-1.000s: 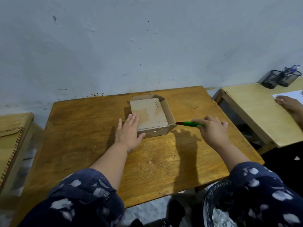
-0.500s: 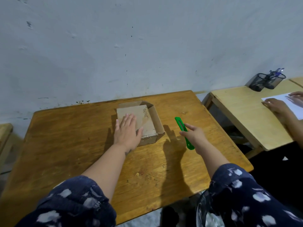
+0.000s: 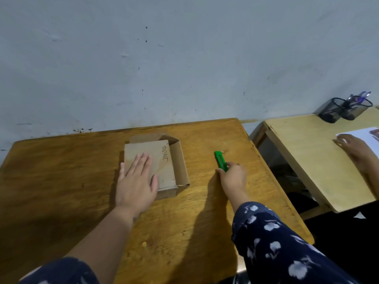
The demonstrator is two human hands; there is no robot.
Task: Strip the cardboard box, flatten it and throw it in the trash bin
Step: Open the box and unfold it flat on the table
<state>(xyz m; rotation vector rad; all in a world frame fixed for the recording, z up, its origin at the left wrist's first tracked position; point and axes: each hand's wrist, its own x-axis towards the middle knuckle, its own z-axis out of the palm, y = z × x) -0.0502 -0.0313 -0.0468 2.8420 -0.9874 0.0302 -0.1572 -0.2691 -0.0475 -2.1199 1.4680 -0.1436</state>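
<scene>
We cannot see the near left part of the brown cardboard box (image 3: 164, 171), which the flat left hand (image 3: 136, 186) covers, and the lower end of the green plastic utility knife (image 3: 221, 161) is hidden under the right hand (image 3: 233, 179). The right frame edge cuts off the white paper sheet (image 3: 363, 135) and another person's blurred hand (image 3: 352, 148). The pens in the black mesh pen holder (image 3: 346, 109) are too small to count.

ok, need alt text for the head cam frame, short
A person's left hand lies flat on a cardboard box on a wooden table, while the right hand rests on a green box cutter lying beside it. Another person's hand rests on paper at a neighbouring table.
</scene>
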